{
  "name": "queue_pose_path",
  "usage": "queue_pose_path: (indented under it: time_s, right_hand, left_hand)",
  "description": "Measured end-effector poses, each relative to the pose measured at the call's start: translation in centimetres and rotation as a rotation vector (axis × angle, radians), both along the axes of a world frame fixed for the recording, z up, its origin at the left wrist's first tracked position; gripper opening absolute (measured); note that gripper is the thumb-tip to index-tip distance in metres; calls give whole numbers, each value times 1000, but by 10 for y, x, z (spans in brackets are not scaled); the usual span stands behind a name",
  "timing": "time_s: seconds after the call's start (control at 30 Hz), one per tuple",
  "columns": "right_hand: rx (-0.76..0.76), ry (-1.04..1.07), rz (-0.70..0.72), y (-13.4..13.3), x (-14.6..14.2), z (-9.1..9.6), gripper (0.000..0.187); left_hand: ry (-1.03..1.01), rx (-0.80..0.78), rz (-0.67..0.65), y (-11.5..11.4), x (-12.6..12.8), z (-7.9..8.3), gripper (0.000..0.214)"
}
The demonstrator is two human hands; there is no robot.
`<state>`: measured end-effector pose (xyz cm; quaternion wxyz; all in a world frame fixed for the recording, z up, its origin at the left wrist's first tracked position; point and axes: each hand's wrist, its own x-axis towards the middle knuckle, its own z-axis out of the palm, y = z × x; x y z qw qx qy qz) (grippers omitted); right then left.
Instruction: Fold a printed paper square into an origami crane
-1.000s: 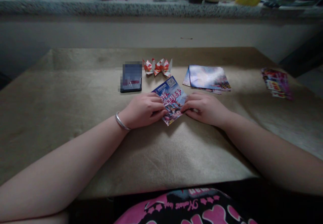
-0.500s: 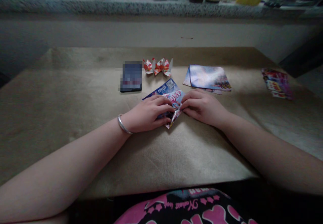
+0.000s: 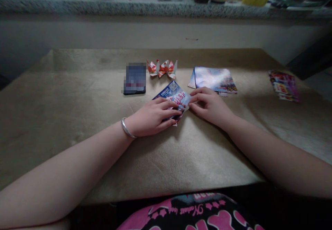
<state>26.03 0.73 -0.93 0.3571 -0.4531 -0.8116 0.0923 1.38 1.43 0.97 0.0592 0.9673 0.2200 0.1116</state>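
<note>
Two hands meet at the middle of the desk (image 3: 77,98), and both are on one printed flyer (image 3: 173,92). The left hand (image 3: 153,117), silver bangle (image 3: 126,128) at the wrist, lies flat across the near half of the sheet with its fingers stretched out and close together, pressing the paper down rather than gripping it. The right hand (image 3: 209,107) comes in from the other side, thumb and fingertips closed in a narrow pinch on the flyer's right corner. That corner looks lifted or folded over, though the dim light makes the crease hard to read. The flyer's far corner, with its blue band and small square code, pokes out beyond the left fingers and points away from the person.

Behind it, a dark phone (image 3: 135,79) lies flat just to the left, and a row of small red-and-white folded paper cranes (image 3: 163,68) stands beside it. A stack of printed sheets (image 3: 215,79) lies just past the right hand. Well off to the right sits another pile of bright leaflets (image 3: 284,84).
</note>
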Motion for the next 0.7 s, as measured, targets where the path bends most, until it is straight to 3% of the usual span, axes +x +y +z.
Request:
queue_pose_path:
  time_s: [0.27,0.53,0.7]
  right_hand:
    - [-52,-54,-201,5,0,-3,12]
    - [-191,18,-232,6,1,2,12]
    - [-171,129,-234,5,0,3,9]
  left_hand:
    - [-6,61,10,-2,2,0,35]
    - [11,20,24,-4,3,0,36]
    - [24,3,36,-5,4,1,38]
